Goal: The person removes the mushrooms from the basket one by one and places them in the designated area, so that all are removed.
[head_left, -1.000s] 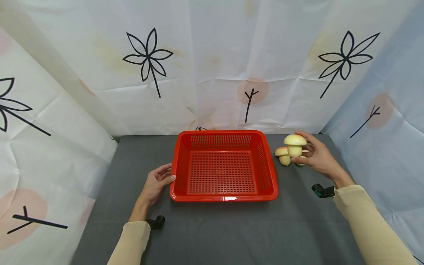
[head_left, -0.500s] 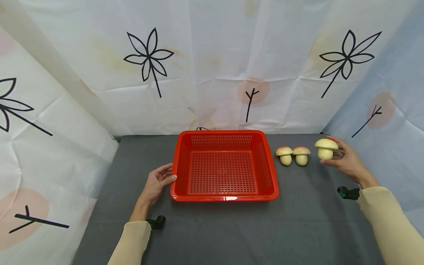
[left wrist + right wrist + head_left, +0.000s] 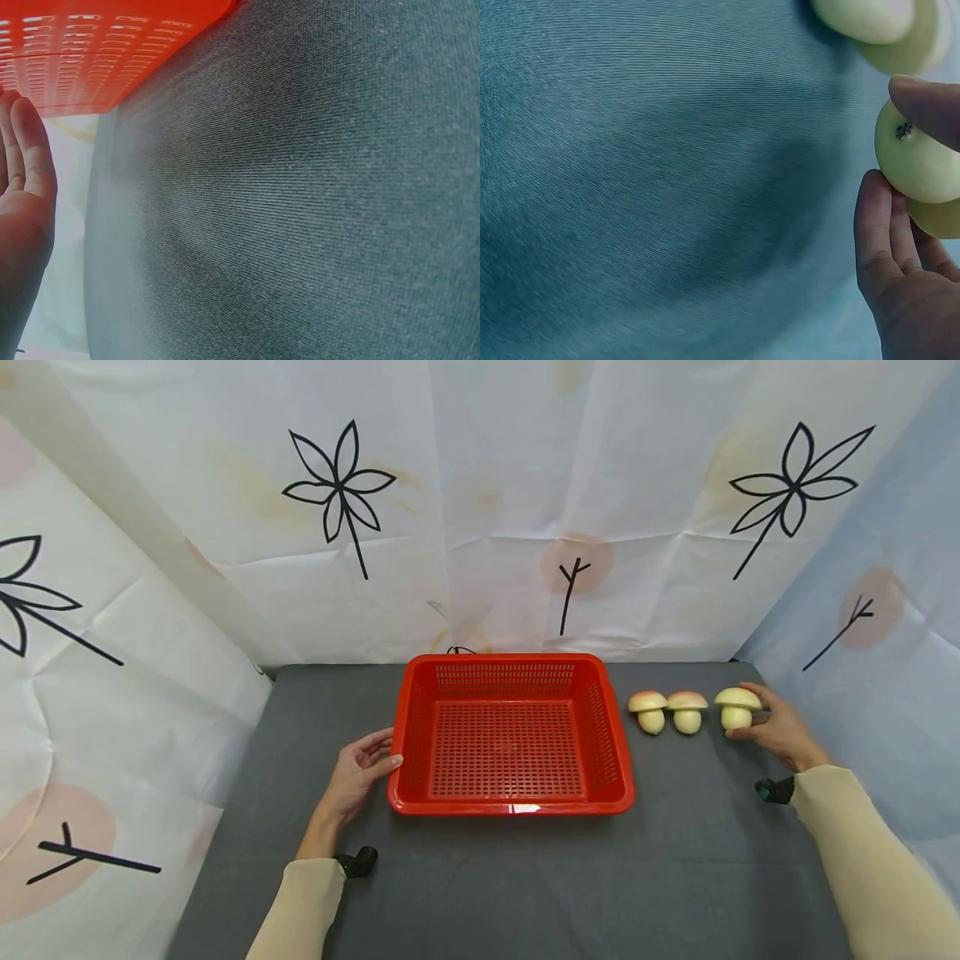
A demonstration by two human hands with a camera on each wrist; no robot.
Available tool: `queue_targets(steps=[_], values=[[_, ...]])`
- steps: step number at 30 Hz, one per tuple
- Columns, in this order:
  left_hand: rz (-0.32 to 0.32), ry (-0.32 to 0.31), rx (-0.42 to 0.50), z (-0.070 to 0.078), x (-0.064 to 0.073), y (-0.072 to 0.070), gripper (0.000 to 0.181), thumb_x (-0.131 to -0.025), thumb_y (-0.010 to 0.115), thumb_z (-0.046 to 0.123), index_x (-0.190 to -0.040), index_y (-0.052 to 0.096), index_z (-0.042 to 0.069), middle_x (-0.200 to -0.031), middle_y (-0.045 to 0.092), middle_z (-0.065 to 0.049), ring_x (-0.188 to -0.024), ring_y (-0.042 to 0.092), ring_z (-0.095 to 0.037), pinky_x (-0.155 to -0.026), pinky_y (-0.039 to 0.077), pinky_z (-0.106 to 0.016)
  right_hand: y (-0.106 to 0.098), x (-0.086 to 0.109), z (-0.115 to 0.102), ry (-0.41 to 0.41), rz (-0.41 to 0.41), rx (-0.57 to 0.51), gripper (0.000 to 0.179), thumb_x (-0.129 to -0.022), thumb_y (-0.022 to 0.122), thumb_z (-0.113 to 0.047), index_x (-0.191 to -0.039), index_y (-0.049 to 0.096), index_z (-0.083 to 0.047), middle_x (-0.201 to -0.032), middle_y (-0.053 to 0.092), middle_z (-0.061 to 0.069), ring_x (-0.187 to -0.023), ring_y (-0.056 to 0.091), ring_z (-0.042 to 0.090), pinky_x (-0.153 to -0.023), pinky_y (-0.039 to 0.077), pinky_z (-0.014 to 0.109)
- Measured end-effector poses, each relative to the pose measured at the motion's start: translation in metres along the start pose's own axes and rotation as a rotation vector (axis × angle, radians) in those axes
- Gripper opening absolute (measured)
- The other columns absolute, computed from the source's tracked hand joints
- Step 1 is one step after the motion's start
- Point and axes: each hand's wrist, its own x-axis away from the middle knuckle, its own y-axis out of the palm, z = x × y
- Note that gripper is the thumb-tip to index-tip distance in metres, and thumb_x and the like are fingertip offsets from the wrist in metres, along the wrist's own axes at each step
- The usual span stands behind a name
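Observation:
My right hand (image 3: 783, 727) holds a yellow-capped mushroom (image 3: 737, 718) by thumb and fingers, at the right of the table in the head view. Its pale round stem end (image 3: 919, 169) faces the right wrist camera, between the thumb and the fingers. Left of it, two similar mushrooms with reddish caps, one nearer the basket (image 3: 649, 718) and one beside it (image 3: 686, 718), stand next to each other. My left hand (image 3: 356, 777) rests at the left side of a red plastic basket (image 3: 510, 808), thumb near the rim. Its fingers look straight in the left wrist view.
A dark grey cloth (image 3: 480, 893) covers the table. White patterned curtains (image 3: 480, 510) rise behind and at both sides, the right one close to my right hand. The red basket has slotted walls and nothing visible inside.
My right hand has carried the mushroom rightward, away from the other two, then lowered it towards the table. My left hand and the basket have stayed in place.

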Motion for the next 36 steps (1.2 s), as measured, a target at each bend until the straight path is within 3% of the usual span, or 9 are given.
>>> queue_targets(steps=[7,14,16,20,22,26,29,33,36], values=[[0.002,-0.001,0.002,-0.001,-0.001,-0.001,0.056,-0.091,0.069,-0.008,-0.142,0.046,-0.013,-0.125,0.063,-0.012,-0.108,0.063,-0.019,-0.091,0.055,-0.025,0.01,-0.01,0.011,0.037,-0.006,0.039,0.096,-0.082,0.077,0.006,-0.156,0.016,0.009,-0.146,0.019,0.049,-0.114,0.045,0.054,-0.072,0.045,0.026],[0.0,0.012,-0.002,-0.004,-0.002,-0.001,0.056,-0.091,0.068,-0.008,-0.141,0.045,-0.015,-0.129,0.059,-0.023,-0.108,0.062,-0.019,-0.091,0.054,-0.025,0.016,-0.017,0.022,0.04,-0.007,0.029,0.096,-0.08,0.076,0.01,-0.155,0.016,0.011,-0.146,0.02,0.046,-0.12,0.037,0.057,-0.086,0.044,0.052],[0.002,0.013,0.004,-0.004,-0.002,0.0,0.056,-0.091,0.068,-0.008,-0.141,0.045,-0.016,-0.128,0.059,-0.024,-0.107,0.063,-0.018,-0.091,0.054,-0.025,0.017,-0.019,0.024,0.039,-0.003,0.027,0.098,-0.079,0.077,0.011,-0.155,0.016,0.011,-0.147,0.021,0.046,-0.121,0.037,0.056,-0.084,0.045,0.045],[0.006,0.016,0.015,-0.005,-0.002,0.0,0.055,-0.09,0.068,-0.009,-0.14,0.046,-0.016,-0.127,0.06,-0.023,-0.106,0.063,-0.017,-0.09,0.055,-0.025,0.019,-0.021,0.025,0.036,-0.001,0.004,0.1,-0.078,0.076,0.012,-0.156,0.014,0.01,-0.147,0.02,0.046,-0.122,0.041,0.057,-0.072,0.043,0.019],[0.004,0.017,0.019,-0.005,-0.002,0.0,0.055,-0.09,0.067,-0.01,-0.14,0.046,-0.016,-0.127,0.06,-0.022,-0.106,0.063,-0.016,-0.09,0.055,-0.025,0.019,-0.021,0.024,0.036,-0.001,-0.001,0.1,-0.078,0.076,0.013,-0.156,0.014,0.009,-0.148,0.018,0.046,-0.123,0.041,0.059,-0.071,0.042,0.017],[0.001,0.016,0.028,-0.005,-0.002,0.0,0.055,-0.09,0.068,-0.01,-0.14,0.046,-0.015,-0.126,0.061,-0.019,-0.106,0.064,-0.016,-0.09,0.055,-0.026,0.02,-0.019,0.022,0.044,-0.003,0.004,0.1,-0.08,0.075,0.012,-0.157,0.011,0.008,-0.15,0.015,0.046,-0.126,0.037,0.062,-0.083,0.049,0.042],[0.001,0.015,0.024,-0.004,-0.001,0.001,0.055,-0.09,0.068,-0.01,-0.141,0.046,-0.014,-0.126,0.061,-0.02,-0.106,0.064,-0.016,-0.091,0.055,-0.026,0.019,-0.017,0.021,0.039,-0.011,0.016,0.1,-0.081,0.073,0.011,-0.158,0.009,0.008,-0.151,0.013,0.047,-0.126,0.034,0.064,-0.091,0.042,0.063],[0.0,0.012,0.017,-0.003,-0.001,0.0,0.055,-0.091,0.068,-0.009,-0.141,0.046,-0.014,-0.128,0.059,-0.022,-0.106,0.064,-0.016,-0.091,0.055,-0.026,0.018,-0.015,0.019,0.037,-0.022,0.037,0.1,-0.083,0.073,0.008,-0.158,0.007,0.008,-0.149,0.015,0.048,-0.123,0.037,0.066,-0.092,0.041,0.066],[0.002,0.01,0.015,-0.004,-0.001,0.0,0.055,-0.091,0.068,-0.009,-0.141,0.046,-0.013,-0.129,0.059,-0.023,-0.107,0.064,-0.016,-0.091,0.055,-0.026,0.016,-0.014,0.018,0.044,-0.022,0.049,0.101,-0.084,0.074,0.005,-0.158,0.006,0.008,-0.147,0.018,0.049,-0.119,0.042,0.066,-0.087,0.048,0.056]])
